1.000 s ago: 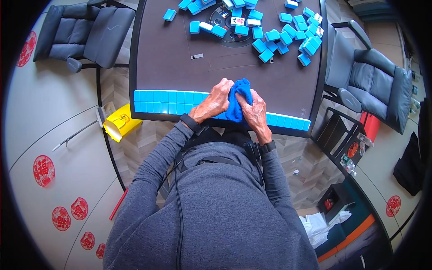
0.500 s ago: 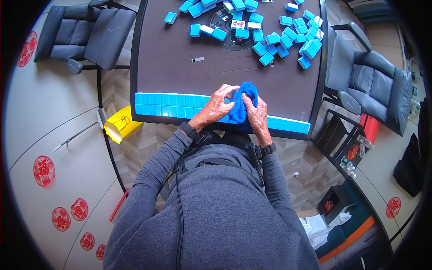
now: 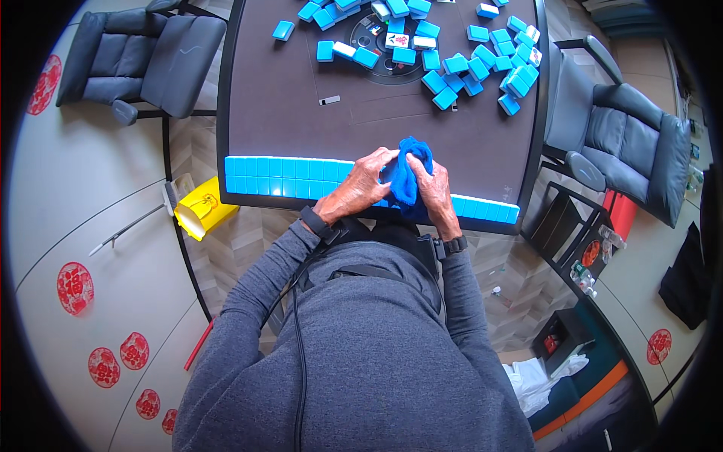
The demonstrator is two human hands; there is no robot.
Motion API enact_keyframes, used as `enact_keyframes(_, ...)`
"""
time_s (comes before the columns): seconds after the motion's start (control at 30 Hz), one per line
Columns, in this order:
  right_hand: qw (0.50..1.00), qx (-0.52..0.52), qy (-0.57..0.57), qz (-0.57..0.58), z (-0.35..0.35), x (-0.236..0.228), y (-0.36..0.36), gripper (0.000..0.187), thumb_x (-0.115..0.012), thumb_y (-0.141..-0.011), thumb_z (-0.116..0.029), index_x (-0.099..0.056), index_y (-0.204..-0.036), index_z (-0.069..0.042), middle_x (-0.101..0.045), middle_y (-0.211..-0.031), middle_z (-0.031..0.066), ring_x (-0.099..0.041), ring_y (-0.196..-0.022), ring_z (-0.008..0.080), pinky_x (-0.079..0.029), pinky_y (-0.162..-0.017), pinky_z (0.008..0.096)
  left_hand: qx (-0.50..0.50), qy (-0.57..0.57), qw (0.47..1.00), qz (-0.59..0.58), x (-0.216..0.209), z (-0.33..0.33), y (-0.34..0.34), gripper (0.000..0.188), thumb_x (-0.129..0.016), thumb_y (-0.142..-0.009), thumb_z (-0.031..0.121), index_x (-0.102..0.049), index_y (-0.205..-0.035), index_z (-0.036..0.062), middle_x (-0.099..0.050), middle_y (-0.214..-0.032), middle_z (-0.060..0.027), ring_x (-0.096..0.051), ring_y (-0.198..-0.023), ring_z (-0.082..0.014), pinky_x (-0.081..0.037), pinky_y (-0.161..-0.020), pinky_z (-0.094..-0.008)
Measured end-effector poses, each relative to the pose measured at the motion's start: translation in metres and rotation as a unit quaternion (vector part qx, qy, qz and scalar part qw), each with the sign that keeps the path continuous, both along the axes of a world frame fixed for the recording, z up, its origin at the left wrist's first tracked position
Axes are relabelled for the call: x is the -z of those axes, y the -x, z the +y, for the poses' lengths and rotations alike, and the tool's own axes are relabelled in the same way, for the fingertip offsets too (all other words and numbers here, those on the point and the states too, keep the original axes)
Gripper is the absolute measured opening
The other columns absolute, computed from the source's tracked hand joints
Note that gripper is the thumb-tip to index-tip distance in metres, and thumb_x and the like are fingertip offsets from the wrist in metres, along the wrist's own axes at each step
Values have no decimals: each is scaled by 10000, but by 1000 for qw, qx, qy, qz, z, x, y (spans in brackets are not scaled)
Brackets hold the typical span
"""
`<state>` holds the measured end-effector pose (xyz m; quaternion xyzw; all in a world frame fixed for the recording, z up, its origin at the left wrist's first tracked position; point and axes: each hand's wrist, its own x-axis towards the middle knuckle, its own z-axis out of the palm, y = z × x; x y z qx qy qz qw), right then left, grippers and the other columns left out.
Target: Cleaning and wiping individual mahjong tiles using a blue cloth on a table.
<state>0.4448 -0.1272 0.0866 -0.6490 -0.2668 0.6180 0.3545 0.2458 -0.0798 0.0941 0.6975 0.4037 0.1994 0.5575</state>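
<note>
A bunched blue cloth [image 3: 407, 178] is gripped in my right hand [image 3: 437, 194], thumb pressed on top of it. My left hand [image 3: 360, 182] meets the cloth's left side with bent, closed fingers; whatever lies between them is hidden by the fingers and cloth. Both hands hover over the table's near edge. Beneath them runs a row of blue-backed mahjong tiles [image 3: 279, 177], two deep on the left and continuing as a single visible line to the right. My hands and the cloth cover the middle of this row.
Loose mahjong tiles [image 3: 482, 71] lie scattered over the far part of the dark table [image 3: 301, 124], around a round centre panel [image 3: 384, 56]. Black armchairs stand left [image 3: 151, 64] and right [image 3: 617, 135]. A yellow bucket [image 3: 203, 209] is by the near left corner.
My right hand has shifted slightly right, and the cloth has turned and bunched a little differently. My left hand has drawn its fingers closer together against the cloth. The tiles lie as before.
</note>
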Motion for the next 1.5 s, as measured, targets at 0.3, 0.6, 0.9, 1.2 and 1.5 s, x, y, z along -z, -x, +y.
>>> enact_keyframes(0.3,999,52,0,-10,-6,9,3,399,-734,-1058,-396,-749,-1153,-9,-695,-991,-3,-629,-892,93,-541,-803,294,-5,5,1000,11,2,2,-3,542,-862,-848,88,-651,-1339,-3,-648,-1175,-153,-696,-1107,-309,-628,-903,-412)
enact_keyframes(0.6,997,79,-10,1,-8,16,-1,377,-728,-1063,-377,-757,-1130,-7,-704,-951,-3,-627,-857,91,-542,-772,290,-40,237,969,-55,-5,8,-5,528,-802,-913,54,-590,-1387,-41,-689,-1251,-160,-720,-1057,-228,-651,-843,-360)
enact_keyframes(0.9,995,69,-63,-35,-1,6,-2,349,-724,-1072,-341,-754,-1134,2,-696,-912,-7,-603,-863,88,-540,-782,306,-66,300,943,-128,-4,1,-3,492,-661,-1117,256,-556,-1526,4,-674,-1328,-124,-659,-1214,-216,-579,-1009,-363)
enact_keyframes(1.2,917,-52,-250,-307,-1,3,12,369,-817,-947,-204,-718,-1248,-16,-694,-1156,196,-704,-1042,407,-573,-906,486,-66,128,990,8,23,-7,-4,523,-612,-1019,170,-556,-1498,-32,-621,-1283,-213,-627,-1201,-340,-502,-1035,-450)
enact_keyframes(1.5,914,-108,-230,-316,-4,-5,8,354,-786,-983,-222,-721,-1273,-30,-689,-1173,202,-702,-1085,409,-569,-941,484,-59,205,973,-93,14,-6,0,580,-637,-956,64,-559,-1523,-29,-621,-1389,-92,-595,-1121,-155,-531,-981,-319)
